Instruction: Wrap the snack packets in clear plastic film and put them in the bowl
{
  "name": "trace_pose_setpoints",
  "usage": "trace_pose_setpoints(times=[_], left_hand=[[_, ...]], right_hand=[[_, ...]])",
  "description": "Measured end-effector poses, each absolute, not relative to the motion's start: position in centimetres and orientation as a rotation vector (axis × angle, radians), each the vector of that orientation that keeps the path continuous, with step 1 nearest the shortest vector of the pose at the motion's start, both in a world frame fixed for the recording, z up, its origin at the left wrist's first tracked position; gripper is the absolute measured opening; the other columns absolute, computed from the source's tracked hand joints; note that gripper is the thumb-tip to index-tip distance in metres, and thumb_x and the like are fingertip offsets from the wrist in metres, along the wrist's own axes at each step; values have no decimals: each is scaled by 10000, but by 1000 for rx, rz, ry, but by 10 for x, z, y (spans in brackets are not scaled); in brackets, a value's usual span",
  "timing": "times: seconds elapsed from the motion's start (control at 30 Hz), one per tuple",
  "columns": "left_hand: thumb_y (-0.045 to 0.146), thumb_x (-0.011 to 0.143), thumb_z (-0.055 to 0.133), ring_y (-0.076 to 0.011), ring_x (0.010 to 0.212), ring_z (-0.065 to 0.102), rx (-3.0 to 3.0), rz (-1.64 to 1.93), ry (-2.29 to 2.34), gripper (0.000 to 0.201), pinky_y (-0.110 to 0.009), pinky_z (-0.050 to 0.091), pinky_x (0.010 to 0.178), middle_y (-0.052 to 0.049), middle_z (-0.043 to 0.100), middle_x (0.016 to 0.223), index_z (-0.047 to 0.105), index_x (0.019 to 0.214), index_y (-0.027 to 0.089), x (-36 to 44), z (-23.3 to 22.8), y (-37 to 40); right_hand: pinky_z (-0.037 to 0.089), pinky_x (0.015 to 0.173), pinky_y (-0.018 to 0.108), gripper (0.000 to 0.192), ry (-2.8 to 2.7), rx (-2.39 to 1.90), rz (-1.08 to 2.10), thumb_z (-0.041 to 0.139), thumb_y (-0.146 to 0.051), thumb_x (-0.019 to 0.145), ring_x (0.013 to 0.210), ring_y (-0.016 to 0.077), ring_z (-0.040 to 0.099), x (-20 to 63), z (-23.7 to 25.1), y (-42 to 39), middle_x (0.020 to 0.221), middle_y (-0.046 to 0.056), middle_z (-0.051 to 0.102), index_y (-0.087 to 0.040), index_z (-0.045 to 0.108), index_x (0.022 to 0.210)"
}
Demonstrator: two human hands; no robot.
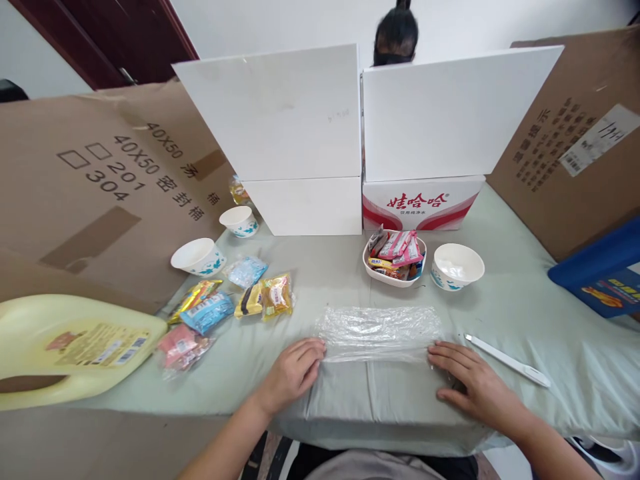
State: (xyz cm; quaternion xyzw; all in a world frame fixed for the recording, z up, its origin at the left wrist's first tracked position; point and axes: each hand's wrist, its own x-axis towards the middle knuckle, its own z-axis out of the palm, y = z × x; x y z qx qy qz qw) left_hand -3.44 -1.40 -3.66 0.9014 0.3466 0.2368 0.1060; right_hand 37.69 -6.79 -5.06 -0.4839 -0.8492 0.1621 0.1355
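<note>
Two bare hands lie flat on the pale green cloth-covered surface (525, 313). The left hand (293, 373) and right hand (473, 380) press open-fingered on either end of a crinkled clear plastic sheet (377, 333), gripping nothing

clear plastic bag (379, 332), pale green cloth (525, 313), white bowls w/ blue leaf print (199, 257), yellow jug (60, 343), red-white box (423, 202)

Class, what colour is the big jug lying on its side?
Pale yellow jug; the head view shows it at left.
</note>
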Motion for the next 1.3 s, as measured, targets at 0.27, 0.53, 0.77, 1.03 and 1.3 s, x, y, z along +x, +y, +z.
trace_pose_setpoints(times=[0.27, 0.53, 0.77, 1.03, 1.3], left_hand=[[70, 855, 457, -205, 1051, 622, 2541, 773, 1020, 226, -375, 518, 934, -79, 693, 1025, 624, 945, 194, -33, -43, -12], [270, 939, 442, -169, 786, 662, 2173, 741, 1631, 193, -270, 514, 725, -23, 698, 861, 621, 925, 198, -14, -40, 12], [197, 925, 476, -190, 773, 662, 2193, 484, 1915, 157, -271, 456, 701, -34, 705, 827, 632, 909, 190, 7, -40, 36], [175, 917, 478, -206, 832, 661, 2275, 432, 1983, 160, -282, 455, 723, -63, 698, 916, 638, 922, 182, 11, -50, 37], [169, 926, 449, -208, 838, 646, 2360, 533, 1962, 182, -298, 484, 755, -57, 682, 905, 630, 943, 181, 5, -57, 34]], right_hand=[[508, 941, 366, 219, -2261, -1327, 338, 444, -248, 963, 1093, 189, 618, 371, -53, -61, 1136, 43, 687, -247, 653, 1027], [541, 777, 352, 316, -1941, -1719, 334, 350, -381, 967, 858, 213, 685, 355, -55, -37, 973, 60, 716, -214, 615, 1010], [482, 717, 311, 282, -2017, -2056, 196, 313, -305, 987, 883, 215, 682, 340, -55, -6, 1020, 58, 704, -205, 574, 1024], [353, 585, 290, 250, -2062, -2202, 114, 317, -267, 999, 783, 201, 669, 327, -48, 9, 981, 87, 691, -192, 555, 1002], [284, 544, 279, 241, -2066, -2324, 168, 352, -345, 1010, 709, 204, 674, 329, -38, 14, 772, 37, 699, -215, 549, 960]])
